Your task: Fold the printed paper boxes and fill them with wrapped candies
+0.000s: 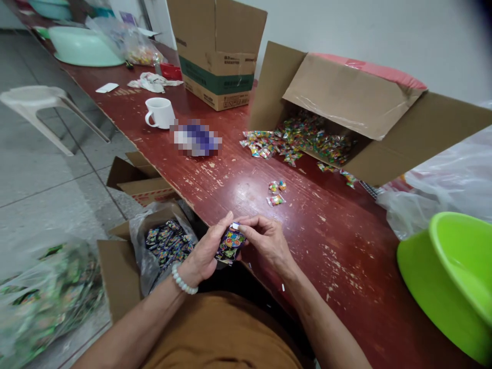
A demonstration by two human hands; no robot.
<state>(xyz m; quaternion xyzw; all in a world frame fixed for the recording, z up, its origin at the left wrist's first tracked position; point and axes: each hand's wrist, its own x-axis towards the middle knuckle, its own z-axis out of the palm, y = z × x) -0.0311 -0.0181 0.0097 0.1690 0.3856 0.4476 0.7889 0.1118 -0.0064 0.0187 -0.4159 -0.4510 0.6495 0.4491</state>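
A small dark printed packet (pixel 230 245) with colourful artwork is between my hands at the table's near edge. My left hand (pixel 207 251), a beaded bracelet on its wrist, is closed around the packet's left side. My right hand (pixel 267 241) pinches the packet's upper corner, where a small white piece (pixel 235 225) shows. Just beyond my hands, several wrapped candies (pixel 275 200) lie on the red table (pixel 234 197). Below my left hand, a lined carton (pixel 121 277) holds many similar dark packets (pixel 169 243).
An open box (pixel 349 97) spills wrapped candies at the back right. A green basin (pixel 415 261) stands at right. A white mug (pixel 159 113), a blurred-out item (pixel 196 138) and a tall carton (pixel 219 61) are farther back. A stool (pixel 34 97) and a bag of green packets (pixel 49 297) occupy the floor.
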